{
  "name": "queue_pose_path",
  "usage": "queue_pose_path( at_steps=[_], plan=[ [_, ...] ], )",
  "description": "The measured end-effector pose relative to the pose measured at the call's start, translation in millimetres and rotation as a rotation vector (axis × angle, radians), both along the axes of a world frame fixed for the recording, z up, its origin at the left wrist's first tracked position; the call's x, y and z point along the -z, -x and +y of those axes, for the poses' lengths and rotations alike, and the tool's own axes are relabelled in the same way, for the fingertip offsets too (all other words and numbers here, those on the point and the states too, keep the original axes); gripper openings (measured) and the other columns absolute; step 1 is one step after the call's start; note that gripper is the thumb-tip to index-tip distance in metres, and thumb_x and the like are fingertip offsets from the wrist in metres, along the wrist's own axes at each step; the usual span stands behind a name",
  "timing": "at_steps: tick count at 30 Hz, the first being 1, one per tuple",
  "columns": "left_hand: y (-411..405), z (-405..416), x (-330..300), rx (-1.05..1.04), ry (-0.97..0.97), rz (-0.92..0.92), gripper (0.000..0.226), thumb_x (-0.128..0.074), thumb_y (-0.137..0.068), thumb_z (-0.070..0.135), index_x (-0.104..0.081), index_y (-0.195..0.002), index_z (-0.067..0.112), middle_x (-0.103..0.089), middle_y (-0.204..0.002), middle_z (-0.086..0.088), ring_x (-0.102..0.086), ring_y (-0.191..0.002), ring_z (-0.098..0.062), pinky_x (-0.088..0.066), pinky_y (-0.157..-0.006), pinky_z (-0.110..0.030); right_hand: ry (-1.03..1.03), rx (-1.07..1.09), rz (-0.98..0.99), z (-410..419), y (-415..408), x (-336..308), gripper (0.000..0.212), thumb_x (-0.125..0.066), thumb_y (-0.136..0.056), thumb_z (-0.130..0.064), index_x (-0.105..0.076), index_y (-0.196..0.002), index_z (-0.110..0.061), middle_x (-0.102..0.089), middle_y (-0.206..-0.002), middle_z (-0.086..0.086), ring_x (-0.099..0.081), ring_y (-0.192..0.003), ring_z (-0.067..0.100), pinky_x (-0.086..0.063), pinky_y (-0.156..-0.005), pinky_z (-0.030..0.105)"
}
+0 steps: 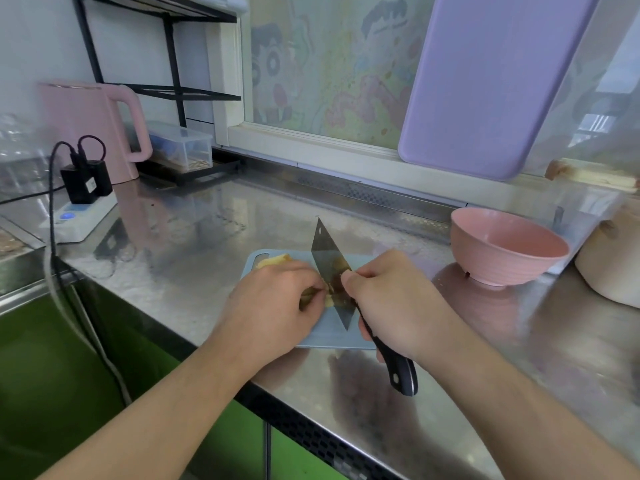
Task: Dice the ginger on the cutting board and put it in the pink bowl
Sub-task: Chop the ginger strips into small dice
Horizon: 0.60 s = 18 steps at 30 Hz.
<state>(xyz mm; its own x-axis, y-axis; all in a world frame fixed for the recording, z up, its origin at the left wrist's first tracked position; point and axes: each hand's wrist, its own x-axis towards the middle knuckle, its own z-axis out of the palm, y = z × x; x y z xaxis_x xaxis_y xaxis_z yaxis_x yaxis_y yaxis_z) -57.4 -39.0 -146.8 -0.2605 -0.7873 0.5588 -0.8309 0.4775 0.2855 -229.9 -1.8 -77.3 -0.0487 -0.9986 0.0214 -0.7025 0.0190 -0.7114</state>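
Hands: our right hand (391, 306) is gripping the cleaver (332, 271) by its black handle, and our left hand (277, 303) is pinching the ginger (313, 292) with curled fingers.
Ginger: it is lying on the blue cutting board (332, 336), mostly hiding under our fingers and the blade.
Pink bowl (509, 247): it is standing to the right, apart from the board; what we are seeing of its inside is showing nothing in it.
Clear box (183, 147): its contents are looking too blurred to name.

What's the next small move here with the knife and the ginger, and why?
Probably press the knife down for another slice. The right hand grips its handle with the blade over the ginger, which the left hand pins on the cutting board; the pink bowl looks empty.
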Motion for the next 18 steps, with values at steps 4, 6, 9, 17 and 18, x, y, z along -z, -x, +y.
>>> queue_pose_path(
  at_steps=[4,6,9,17,18],
  plan=[
    [0,0,1,0.002,0.011,0.016,0.012,-0.064,-0.094,0.035,-0.076,-0.093,0.034,-0.069,-0.1,0.023,-0.062,-0.094,-0.001,-0.052,-0.069,-0.023,0.022,-0.003,-0.05,5,4,-10,0.04,-0.053,-0.099,-0.02,-0.05,-0.079,0.015,-0.06,-0.056,0.029,-0.043,-0.03,0.023,-0.038,-0.042,0.027],
    [-1,0,1,0.001,0.011,0.012,0.014,-0.061,-0.095,0.038,-0.075,-0.094,0.035,-0.068,-0.101,0.024,-0.062,-0.095,-0.001,-0.056,-0.07,-0.028,0.021,-0.012,-0.079,8,4,-14,0.04,-0.053,-0.1,-0.017,-0.05,-0.077,0.016,-0.06,-0.051,0.024,-0.044,-0.028,0.025,-0.037,-0.039,0.024],
    [-2,0,2,-0.013,0.01,0.031,0.012,-0.062,-0.095,0.04,-0.073,-0.096,0.036,-0.069,-0.1,0.023,-0.062,-0.094,-0.002,-0.058,-0.07,-0.033,0.023,-0.017,-0.088,11,4,-16,0.04,-0.053,-0.1,-0.018,-0.051,-0.077,0.015,-0.062,-0.055,0.029,-0.045,-0.029,0.025,-0.039,-0.038,0.026],
    [-2,0,3,-0.005,0.007,0.029,0.011,-0.064,-0.094,0.037,-0.073,-0.089,0.033,-0.068,-0.097,0.021,-0.061,-0.092,-0.003,-0.057,-0.07,-0.033,-0.002,-0.026,-0.037,11,2,-13,0.04,-0.053,-0.101,-0.02,-0.055,-0.078,0.014,-0.066,-0.058,0.028,-0.045,-0.031,0.023,-0.039,-0.041,0.024],
    [-2,0,3,-0.004,0.007,0.029,0.011,-0.064,-0.094,0.036,-0.073,-0.089,0.033,-0.068,-0.096,0.02,-0.061,-0.091,-0.003,-0.057,-0.07,-0.033,-0.006,-0.022,-0.028,11,1,-12,0.04,-0.053,-0.101,-0.02,-0.054,-0.076,0.012,-0.066,-0.058,0.027,-0.045,-0.03,0.022,-0.04,-0.043,0.024]
  ],
)
